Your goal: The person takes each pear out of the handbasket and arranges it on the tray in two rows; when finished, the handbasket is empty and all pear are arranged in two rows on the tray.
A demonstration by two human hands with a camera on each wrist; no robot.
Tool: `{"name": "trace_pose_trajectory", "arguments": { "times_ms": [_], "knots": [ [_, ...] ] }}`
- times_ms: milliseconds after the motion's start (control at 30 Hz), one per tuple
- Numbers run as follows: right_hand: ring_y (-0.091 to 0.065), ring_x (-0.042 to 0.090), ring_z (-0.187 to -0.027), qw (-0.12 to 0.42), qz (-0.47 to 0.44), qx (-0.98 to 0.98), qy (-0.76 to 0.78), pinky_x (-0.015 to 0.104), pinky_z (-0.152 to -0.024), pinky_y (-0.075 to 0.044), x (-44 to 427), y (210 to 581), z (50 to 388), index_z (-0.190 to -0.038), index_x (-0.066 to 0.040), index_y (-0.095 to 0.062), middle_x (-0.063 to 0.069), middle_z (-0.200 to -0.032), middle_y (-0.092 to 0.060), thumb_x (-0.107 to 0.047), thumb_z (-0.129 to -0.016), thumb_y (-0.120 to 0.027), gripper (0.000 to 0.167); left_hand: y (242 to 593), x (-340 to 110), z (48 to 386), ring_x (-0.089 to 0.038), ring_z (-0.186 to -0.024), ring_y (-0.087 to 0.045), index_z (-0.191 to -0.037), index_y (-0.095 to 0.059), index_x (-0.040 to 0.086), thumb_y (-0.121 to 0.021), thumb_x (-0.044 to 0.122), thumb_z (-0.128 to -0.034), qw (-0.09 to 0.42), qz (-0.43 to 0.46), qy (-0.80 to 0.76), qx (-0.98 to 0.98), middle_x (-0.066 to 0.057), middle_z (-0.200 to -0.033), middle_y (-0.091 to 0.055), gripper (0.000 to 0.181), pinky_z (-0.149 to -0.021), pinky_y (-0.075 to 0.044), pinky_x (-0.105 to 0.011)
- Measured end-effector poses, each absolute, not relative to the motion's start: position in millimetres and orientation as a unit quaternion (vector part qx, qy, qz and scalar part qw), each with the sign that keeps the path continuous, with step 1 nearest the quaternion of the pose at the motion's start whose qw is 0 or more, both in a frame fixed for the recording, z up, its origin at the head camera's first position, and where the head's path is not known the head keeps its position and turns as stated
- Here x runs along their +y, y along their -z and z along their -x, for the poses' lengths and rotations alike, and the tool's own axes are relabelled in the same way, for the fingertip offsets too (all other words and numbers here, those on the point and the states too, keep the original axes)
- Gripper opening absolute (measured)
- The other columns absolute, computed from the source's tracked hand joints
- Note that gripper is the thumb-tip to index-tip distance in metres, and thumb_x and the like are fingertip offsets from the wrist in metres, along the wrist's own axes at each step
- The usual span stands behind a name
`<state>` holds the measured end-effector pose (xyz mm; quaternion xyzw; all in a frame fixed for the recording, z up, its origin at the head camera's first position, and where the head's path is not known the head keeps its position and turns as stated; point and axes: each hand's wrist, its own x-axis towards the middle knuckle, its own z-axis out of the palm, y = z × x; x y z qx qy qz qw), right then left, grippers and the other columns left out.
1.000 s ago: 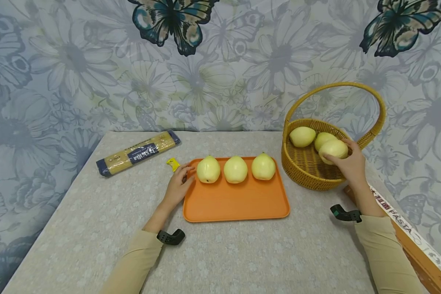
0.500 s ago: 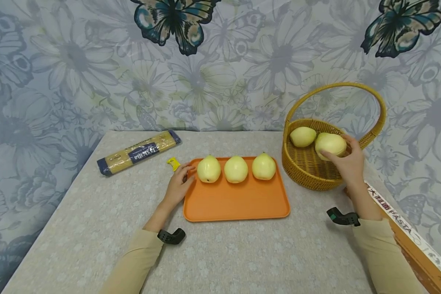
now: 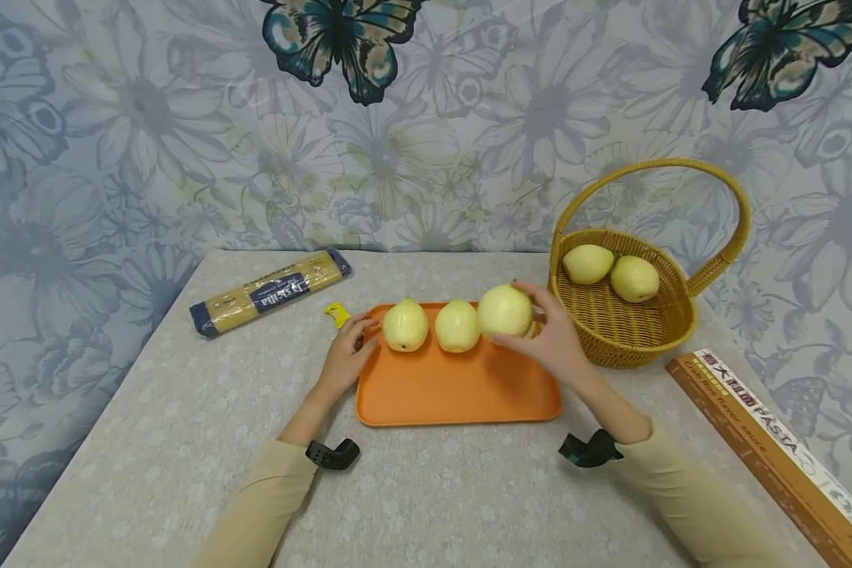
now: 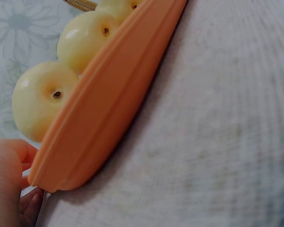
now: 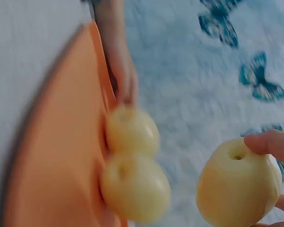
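Observation:
In the head view, my right hand (image 3: 550, 335) holds a pale yellow pear (image 3: 504, 311) above the right side of the orange tray (image 3: 454, 398). In the right wrist view, the thumb presses near the dimple of this held pear (image 5: 239, 184), with fingers at its far side. Two pears, a left one (image 3: 405, 325) and a middle one (image 3: 457, 326), stand in a row along the tray's back; the spot right of them is mostly covered by the held pear. At the tray's left edge my left hand (image 3: 344, 355) grips the rim (image 4: 40, 177).
A wicker basket (image 3: 621, 347) with a tall handle holds two pears (image 3: 635, 279) at the right. In front of it lies a long pasta box (image 3: 767, 450). A pasta packet (image 3: 270, 292) and a small yellow wrapper (image 3: 337, 314) lie at the left. A patterned cloth wall (image 3: 426, 158) stands behind.
My right hand has lifted a pear out of the basket and carried it left to above the tray. Two pears stay in the basket. My left hand keeps its place.

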<state>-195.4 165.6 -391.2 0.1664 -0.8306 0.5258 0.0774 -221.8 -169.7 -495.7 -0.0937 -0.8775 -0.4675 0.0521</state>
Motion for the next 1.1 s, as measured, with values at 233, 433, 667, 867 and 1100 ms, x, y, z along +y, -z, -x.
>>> {"name": "trace_pose_trajectory", "arguments": {
  "times_ms": [233,433,667,867,1100],
  "knots": [
    [-0.051,0.022,-0.123,0.01,-0.252,-0.821,-0.512,0.04,-0.093,-0.047,96,414,170,-0.133,-0.014,-0.052,0.005,-0.136,-0.054,-0.018,-0.067,-0.086,0.074,496,-167,223,-0.036,-0.133,-0.042,-0.132,-0.053,0.002,-0.052,0.018,-0.0982,0.054,0.099,0.464,-0.878,-0.016,-0.149,-0.037,0.037,-0.104,-0.042,-0.052],
    [-0.05,0.017,-0.124,-0.032,-0.277,-0.83,-0.483,0.037,-0.095,-0.047,66,435,163,-0.132,-0.017,-0.052,0.001,-0.136,-0.053,-0.024,-0.068,-0.086,0.072,495,-166,223,-0.037,-0.131,-0.043,-0.131,-0.053,0.002,-0.052,0.018,-0.0984,0.059,0.102,0.467,-0.876,-0.016,-0.148,-0.038,0.037,-0.103,-0.043,-0.052],
    [-0.048,0.025,-0.128,-0.047,-0.293,-0.834,-0.466,0.048,-0.103,-0.043,57,450,165,-0.129,-0.015,-0.054,0.009,-0.139,-0.05,-0.023,-0.068,-0.085,0.069,496,-168,222,-0.037,-0.13,-0.045,-0.13,-0.054,0.001,-0.053,0.017,-0.0978,0.068,0.105,0.466,-0.876,-0.017,-0.147,-0.04,0.036,-0.102,-0.043,-0.052],
    [-0.046,0.03,-0.129,-0.048,-0.305,-0.832,-0.462,0.051,-0.102,-0.043,54,456,163,-0.13,-0.014,-0.053,0.013,-0.142,-0.045,-0.022,-0.068,-0.085,0.071,496,-169,222,-0.038,-0.13,-0.044,-0.131,-0.053,0.002,-0.053,0.018,-0.0979,0.064,0.104,0.462,-0.878,-0.016,-0.148,-0.038,0.037,-0.101,-0.044,-0.052],
    [-0.04,0.031,-0.135,-0.054,-0.328,-0.833,-0.442,0.053,-0.106,-0.04,52,457,162,-0.136,-0.014,-0.05,0.014,-0.148,-0.039,-0.025,-0.07,-0.085,0.076,496,-170,221,-0.037,-0.132,-0.043,-0.131,-0.054,0.002,-0.053,0.018,-0.098,0.062,0.101,0.464,-0.878,-0.016,-0.148,-0.039,0.036,-0.103,-0.043,-0.052]
  ]
}}
